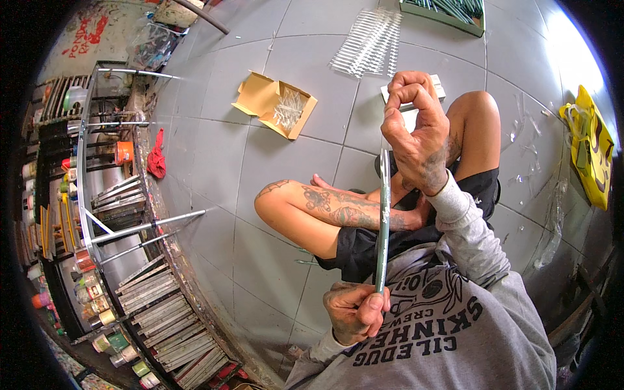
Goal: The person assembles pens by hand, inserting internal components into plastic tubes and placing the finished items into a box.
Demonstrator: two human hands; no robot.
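Note:
Between my two hands stands a slim dark green pen point(383, 227) with pale printing along its side. My left hand point(356, 312) is closed round its lower end. The pen's upper end lies beside the heel of my right hand point(419, 123), and I cannot tell whether they touch. My right hand's fingers are curled, thumb and forefinger pinched together; what they hold, if anything, is too small to make out. Behind that hand, a small white box point(437, 88) is partly hidden. Beyond it on the floor lie rows of thin white pieces point(368, 43).
An open cardboard box point(305, 125) holds clear plastic pieces. At the far edge, a green tray point(480, 29) holds many green pens. A metal-framed rack point(88, 195) with paint tins stands left, near a red cloth point(156, 156). A yellow bag point(590, 153) and clear plastic wrapping point(552, 224) lie right.

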